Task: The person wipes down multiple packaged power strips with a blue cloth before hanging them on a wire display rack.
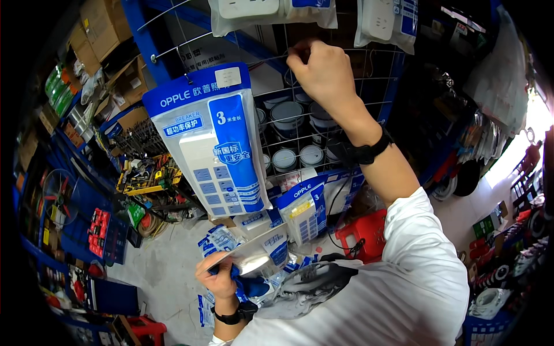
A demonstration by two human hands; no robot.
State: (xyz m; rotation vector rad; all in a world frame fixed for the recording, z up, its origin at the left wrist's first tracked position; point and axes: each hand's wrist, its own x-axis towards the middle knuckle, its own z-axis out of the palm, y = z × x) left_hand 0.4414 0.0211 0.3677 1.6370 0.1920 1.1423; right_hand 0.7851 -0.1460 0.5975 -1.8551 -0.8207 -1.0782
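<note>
My right hand [322, 71] is raised to a wire grid panel [365, 80], its fingers curled at the wires. A thin wire loop shows just below the fingertips; whether they grip it is hidden. Lower down, my left hand [218, 274] grips a packaged power strip [262, 253] in a clear bag, tilted and seen nearly edge-on. Some dark blue material [253, 286] shows beside that hand. To the left of my right hand, a large OPPLE power strip pack [210, 151] hangs from a hook by its blue header.
More bagged sockets [249, 11] hang above. Paint cans [288, 114] stand behind the grid. Below hang other OPPLE packs [303, 212], near a red plastic stool [363, 235] and a black cable. A yellow tool tray [149, 184] and a fan [60, 197] are leftward.
</note>
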